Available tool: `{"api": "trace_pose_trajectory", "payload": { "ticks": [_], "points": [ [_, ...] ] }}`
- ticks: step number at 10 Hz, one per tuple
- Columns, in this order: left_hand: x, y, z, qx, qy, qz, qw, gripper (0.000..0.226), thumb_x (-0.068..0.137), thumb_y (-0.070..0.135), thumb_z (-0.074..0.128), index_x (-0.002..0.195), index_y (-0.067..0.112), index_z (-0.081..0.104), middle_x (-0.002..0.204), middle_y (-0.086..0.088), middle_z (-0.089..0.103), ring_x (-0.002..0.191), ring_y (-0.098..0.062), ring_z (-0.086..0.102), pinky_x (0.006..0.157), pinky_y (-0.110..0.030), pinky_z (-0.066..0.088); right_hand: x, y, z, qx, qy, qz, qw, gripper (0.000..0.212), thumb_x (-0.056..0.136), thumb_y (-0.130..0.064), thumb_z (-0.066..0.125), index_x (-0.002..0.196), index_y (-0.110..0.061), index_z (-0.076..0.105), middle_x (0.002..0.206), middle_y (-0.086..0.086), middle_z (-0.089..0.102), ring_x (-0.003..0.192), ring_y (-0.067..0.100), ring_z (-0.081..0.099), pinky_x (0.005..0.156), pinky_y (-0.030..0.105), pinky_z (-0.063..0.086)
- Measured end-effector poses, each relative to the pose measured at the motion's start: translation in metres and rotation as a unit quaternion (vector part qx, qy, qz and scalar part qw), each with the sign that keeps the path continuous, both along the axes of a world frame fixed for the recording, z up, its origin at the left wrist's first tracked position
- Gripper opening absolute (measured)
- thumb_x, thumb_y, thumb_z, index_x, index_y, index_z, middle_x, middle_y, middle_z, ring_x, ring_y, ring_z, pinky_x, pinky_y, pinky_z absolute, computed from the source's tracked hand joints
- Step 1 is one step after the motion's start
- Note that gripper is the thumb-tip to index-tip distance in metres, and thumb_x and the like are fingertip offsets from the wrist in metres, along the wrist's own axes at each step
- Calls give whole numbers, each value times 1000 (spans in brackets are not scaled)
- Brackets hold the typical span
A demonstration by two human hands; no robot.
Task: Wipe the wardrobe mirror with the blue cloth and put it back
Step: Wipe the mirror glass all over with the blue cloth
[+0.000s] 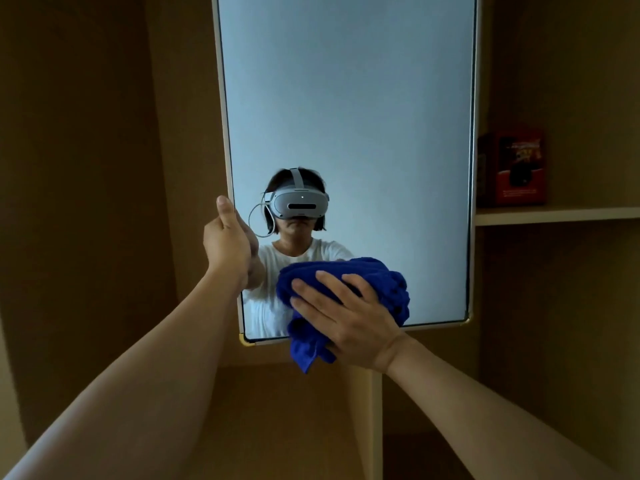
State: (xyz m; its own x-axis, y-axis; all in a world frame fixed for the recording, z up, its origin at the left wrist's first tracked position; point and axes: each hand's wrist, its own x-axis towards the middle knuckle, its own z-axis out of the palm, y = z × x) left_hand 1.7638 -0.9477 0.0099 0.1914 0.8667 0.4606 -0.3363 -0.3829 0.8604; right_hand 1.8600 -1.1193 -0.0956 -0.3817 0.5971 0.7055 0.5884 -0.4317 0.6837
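R hand (349, 317) presses bunched blue cloth (391, 289) flat-fingered onto wardrobe mirror (346, 116), low near bottom edge. L hand (227, 244) grips mirror's left frame edge; fingers hidden, probably curled behind.

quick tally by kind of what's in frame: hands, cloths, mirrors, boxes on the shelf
Hands: 2, the left hand gripping the mirror's edge and the right hand pressing the cloth to the glass
Blue cloth: 1
Mirror: 1
Red box on the shelf: 1
Total: 5
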Motion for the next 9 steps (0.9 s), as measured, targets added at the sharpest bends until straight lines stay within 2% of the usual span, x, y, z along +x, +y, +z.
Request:
{"api": "trace_pose_trajectory", "payload": {
  "ticks": [1,2,3,4,6,7,8,9],
  "points": [
    [-1,1,0,19,18,2,1000,41,93,57,29,64,29,37,67,3,41,84,-27,47,87,-51,46,13,-12,-2,56,30,-2,998,51,87,-42,52,133,-21,56,144,0,47,129,26,40,102,44,29],
    [1,3,1,9,30,10,999,42,93,59,27,65,28,37,67,3,41,80,-27,49,86,-50,47,22,-24,-9,109,70,-14,991,54,84,-41,55,134,-21,54,144,0,48,128,27,41,102,48,28],
    [4,1,0,0,-2,28,1000,50,93,60,29,64,22,44,58,3,47,54,-14,49,58,-31,45,30,-36,-17,153,118,-30,981,59,80,-43,55,134,-22,47,143,1,49,125,31,42,102,51,30],
    [4,4,-1,7,-15,48,999,56,92,62,28,62,19,46,41,8,49,40,-4,50,41,-18,38,40,-50,-20,192,169,-39,966,59,80,-45,53,133,-20,45,141,4,50,122,33,42,99,51,32],
    [4,5,-2,24,-18,54,998,58,92,62,27,63,17,48,64,0,54,60,-13,54,54,-26,40,48,-67,-4,279,282,-70,915,61,78,-40,47,135,-19,40,144,6,45,123,32,40,95,51,36],
    [4,3,-2,24,-19,48,998,58,92,62,26,64,17,49,66,0,55,61,-12,53,54,-25,39,46,-67,10,307,318,-66,894,59,79,-39,45,134,-17,42,144,6,45,122,33,42,95,52,37],
    [2,2,-2,10,-17,43,999,56,92,62,26,65,19,49,68,0,56,62,-12,54,54,-26,38,45,-69,21,312,328,-64,889,59,78,-36,44,132,-12,48,144,7,45,121,34,42,94,52,38],
    [4,2,-2,10,-23,41,999,55,92,62,27,64,19,47,65,0,55,60,-12,52,54,-26,39,48,-70,34,327,328,-66,884,55,80,-28,57,131,-10,51,145,7,44,121,37,43,95,52,37]
  ]
}}
